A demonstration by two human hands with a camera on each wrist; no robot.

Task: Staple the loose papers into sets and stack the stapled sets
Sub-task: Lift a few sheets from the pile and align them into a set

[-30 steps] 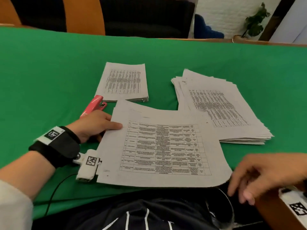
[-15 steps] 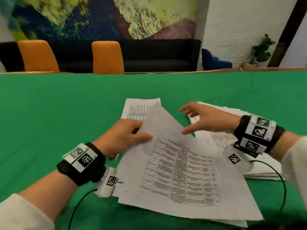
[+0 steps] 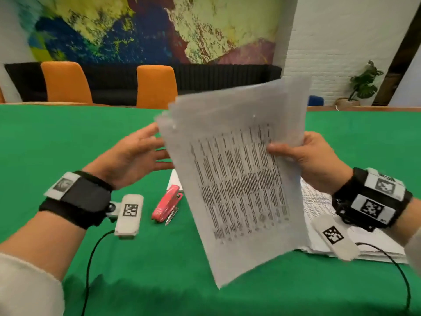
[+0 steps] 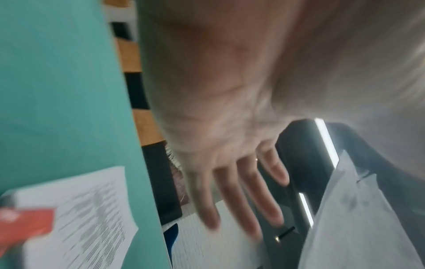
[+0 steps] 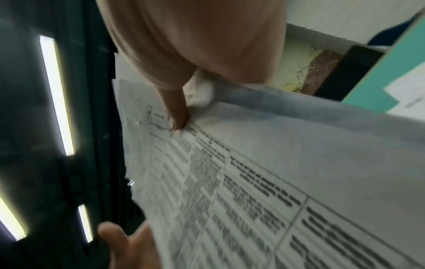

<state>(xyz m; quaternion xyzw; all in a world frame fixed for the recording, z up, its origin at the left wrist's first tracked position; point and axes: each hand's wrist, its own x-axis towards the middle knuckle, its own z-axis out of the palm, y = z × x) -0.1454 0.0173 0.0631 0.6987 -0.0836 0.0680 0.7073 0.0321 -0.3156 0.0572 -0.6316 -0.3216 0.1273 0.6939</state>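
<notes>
My right hand (image 3: 303, 156) grips a bundle of printed sheets (image 3: 239, 179) by its right edge and holds it upright above the green table (image 3: 68, 137). The right wrist view shows the thumb (image 5: 177, 116) pressed on the front sheet (image 5: 276, 182). My left hand (image 3: 136, 153) is open with straight fingers (image 4: 241, 191), which reach the bundle's left edge; contact cannot be made out. A red stapler (image 3: 167, 204) lies on the table below the left hand. Under my right wrist lies the loose paper pile (image 3: 319, 213). The bundle hides most of another paper stack (image 3: 174, 181).
Two orange chairs (image 3: 66, 82) and a black sofa (image 3: 227, 76) stand beyond the table's far edge. A potted plant (image 3: 364, 83) is at the back right. Black cables (image 3: 91, 258) run from both wrist cameras over the near table.
The sheets have come off the table and now stand upright in my right hand. My left hand has let go of them and opened. The stapler is uncovered.
</notes>
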